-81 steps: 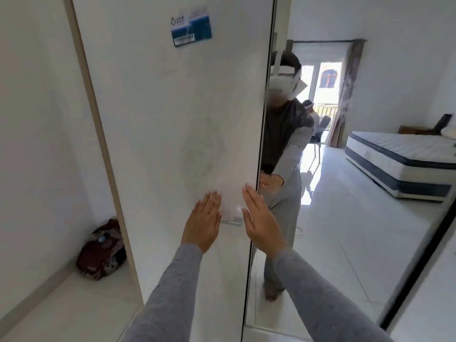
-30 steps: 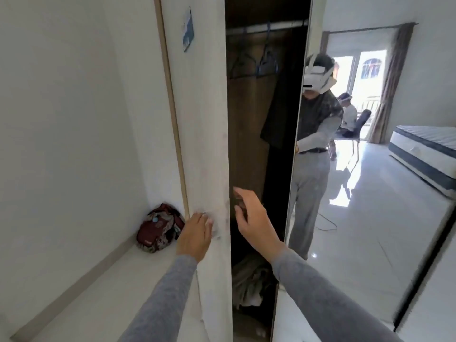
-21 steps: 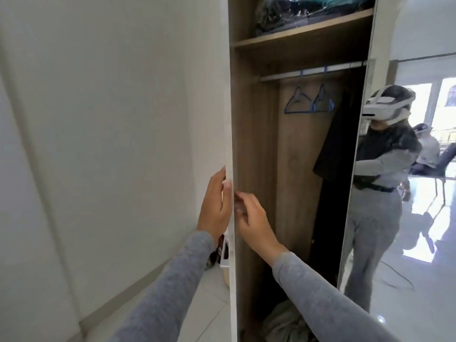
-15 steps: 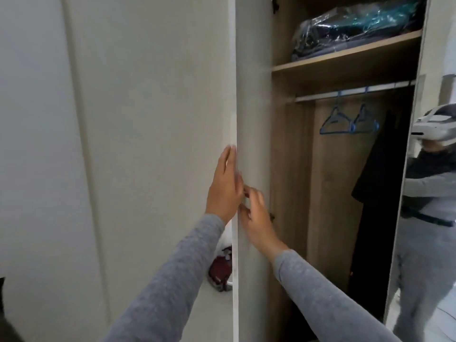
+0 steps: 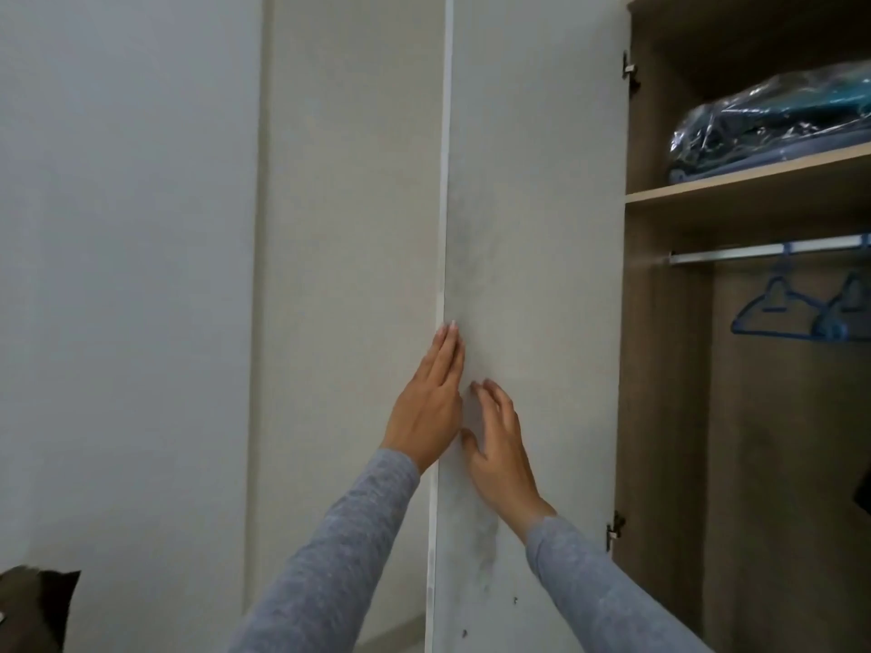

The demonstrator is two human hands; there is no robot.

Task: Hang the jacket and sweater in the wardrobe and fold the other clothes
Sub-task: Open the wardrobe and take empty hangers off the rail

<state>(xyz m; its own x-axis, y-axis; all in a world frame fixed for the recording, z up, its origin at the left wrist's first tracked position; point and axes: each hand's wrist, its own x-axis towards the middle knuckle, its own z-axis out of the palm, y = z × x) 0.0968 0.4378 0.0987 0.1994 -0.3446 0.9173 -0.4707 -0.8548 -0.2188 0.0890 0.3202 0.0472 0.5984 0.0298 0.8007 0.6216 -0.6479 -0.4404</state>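
Although neither the jacket nor the sweater can be made out anywhere in the head view, the step in hand looks to be the opening of the wardrobe (image 5: 664, 369), a preliminary with no garment hung or folded yet. Its door (image 5: 537, 219) stands wide at the centre, edge toward the camera. The left hand (image 5: 426, 410), just below centre toward seven o'clock, lies with straight fingers flat along the door's outer edge, holding nothing. The right hand (image 5: 499, 447), just beside it toward five o'clock, rests spread, relaxed fingers on the door's inner face, likewise holding nothing. At three o'clock one rail (image 5: 754, 250) carries two blue hangers (image 5: 775, 332), both bare. At two o'clock one shelf (image 5: 735, 188) bears one plastic-wrapped bundle (image 5: 773, 120). Two hinges (image 5: 615, 530) show on the door's far edge, one toward one o'clock and one toward four. A dark sliver (image 5: 865, 497) sits at the four o'clock border and a dark heap (image 5: 37, 600) at eight o'clock; what either is cannot be told. The next move probably calls for letting go of the door, fetching the jacket or sweater, and lifting one hanger off the rail.
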